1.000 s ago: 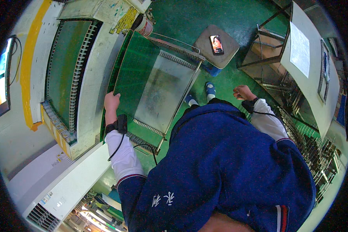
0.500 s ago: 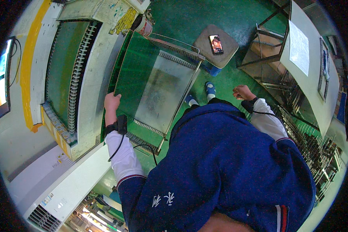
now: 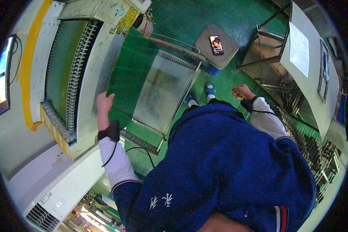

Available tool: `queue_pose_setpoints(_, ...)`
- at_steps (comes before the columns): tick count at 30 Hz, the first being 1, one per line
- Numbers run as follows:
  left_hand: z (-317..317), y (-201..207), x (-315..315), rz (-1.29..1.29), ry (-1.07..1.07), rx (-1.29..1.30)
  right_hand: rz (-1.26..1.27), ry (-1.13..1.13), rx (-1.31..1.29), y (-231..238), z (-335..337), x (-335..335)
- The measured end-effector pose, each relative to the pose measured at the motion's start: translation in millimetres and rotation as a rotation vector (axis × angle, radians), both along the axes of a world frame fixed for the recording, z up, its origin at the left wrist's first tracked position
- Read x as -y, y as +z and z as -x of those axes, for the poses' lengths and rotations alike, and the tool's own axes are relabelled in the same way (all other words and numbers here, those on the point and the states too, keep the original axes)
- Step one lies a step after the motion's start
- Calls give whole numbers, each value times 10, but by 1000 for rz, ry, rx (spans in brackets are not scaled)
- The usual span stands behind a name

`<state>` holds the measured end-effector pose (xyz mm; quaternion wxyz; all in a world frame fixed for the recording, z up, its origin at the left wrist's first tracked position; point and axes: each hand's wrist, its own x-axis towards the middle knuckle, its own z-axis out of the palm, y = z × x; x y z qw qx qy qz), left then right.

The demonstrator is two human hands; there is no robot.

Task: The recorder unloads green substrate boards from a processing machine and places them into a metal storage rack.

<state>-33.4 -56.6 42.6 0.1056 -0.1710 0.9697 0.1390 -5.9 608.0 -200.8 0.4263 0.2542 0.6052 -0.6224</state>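
My left hand is closed on the outer left edge of a green flat panel, its thumb toward the panel's face. That panel stands tilted in a metal slotted rack, whose toothed rails run along the far and near ends. Beyond the panel, the rack's greyish flat base shows. My right hand hangs in the air at the right, away from the rack, with its fingers curled in and nothing visible in them. A black band with a cable circles each wrist.
On the left stands a machine with a roller opening. A stool carrying a lit phone is beyond the rack. Metal racks and a table with a white sheet stand at right. A bucket sits behind the panel.
My left hand has moved a little left, toward the machine. The dark green strip outside the panel's left edge no longer shows. My right hand has hardly moved.
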Motion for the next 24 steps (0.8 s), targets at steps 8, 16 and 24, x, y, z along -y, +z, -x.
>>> queue_pose_setpoints(8,-246,1869,-154,-338,351,-138,343,224,26,-1165,149,-361)
queue_pose_setpoints(16,-1817,2479,735,-711,487,-698,-90,128,79,-327,496,439)
queue_pose_setpoints(24,-1757,1290,-401,-1498,677,-1162,-5,501,-386,-364,705,351)
